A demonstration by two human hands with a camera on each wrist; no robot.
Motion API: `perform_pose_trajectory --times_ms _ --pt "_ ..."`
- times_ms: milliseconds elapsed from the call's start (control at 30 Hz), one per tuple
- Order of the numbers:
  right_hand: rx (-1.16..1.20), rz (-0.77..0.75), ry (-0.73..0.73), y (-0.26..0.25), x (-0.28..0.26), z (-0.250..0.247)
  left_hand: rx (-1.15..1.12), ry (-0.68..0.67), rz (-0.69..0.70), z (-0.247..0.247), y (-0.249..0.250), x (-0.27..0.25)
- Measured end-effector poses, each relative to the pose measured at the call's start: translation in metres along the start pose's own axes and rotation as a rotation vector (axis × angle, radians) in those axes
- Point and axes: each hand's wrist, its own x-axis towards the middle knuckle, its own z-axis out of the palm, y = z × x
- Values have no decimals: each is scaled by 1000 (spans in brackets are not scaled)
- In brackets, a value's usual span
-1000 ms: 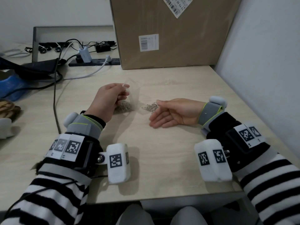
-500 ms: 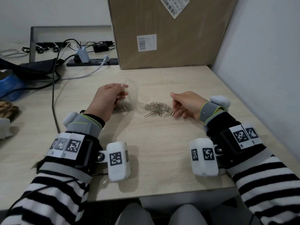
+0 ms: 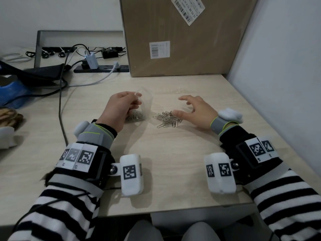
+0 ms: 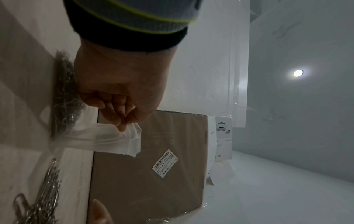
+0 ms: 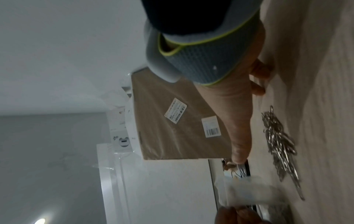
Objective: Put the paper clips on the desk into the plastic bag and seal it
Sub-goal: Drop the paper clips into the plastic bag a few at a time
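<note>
My left hand [image 3: 121,106] pinches the top edge of a clear plastic bag [image 3: 145,101] and holds it upright on the desk [image 3: 165,162]; the bag [image 4: 107,136] has several paper clips [image 3: 135,117] at its bottom. A loose pile of silver paper clips [image 3: 167,119] lies on the desk just right of the bag. My right hand [image 3: 192,108] hovers over the pile's right side, fingers spread and slightly bent, the thumb tip touching the clips. The same pile [image 5: 279,144] shows in the right wrist view beside the outstretched fingers [image 5: 239,136].
A large cardboard box [image 3: 182,40] stands at the back of the desk, against a white wall [image 3: 278,66] on the right. A power strip [image 3: 100,68] with cables [image 3: 60,105], a dark object and a blue thing [image 3: 12,93] lie at the left.
My right hand drew back from the pile, curled, then spread its fingers over the clips again. The left hand and bag have stayed in place.
</note>
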Motion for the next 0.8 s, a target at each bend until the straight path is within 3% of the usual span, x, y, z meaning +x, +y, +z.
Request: perform_pose_trajectory --times_ms 200,800 --pt "-240 -110 -112 -11 2 15 19 7 -5 1 -2 2" --pt "-176 -309 -80 -14 5 21 54 -51 13 4 -2 -2"
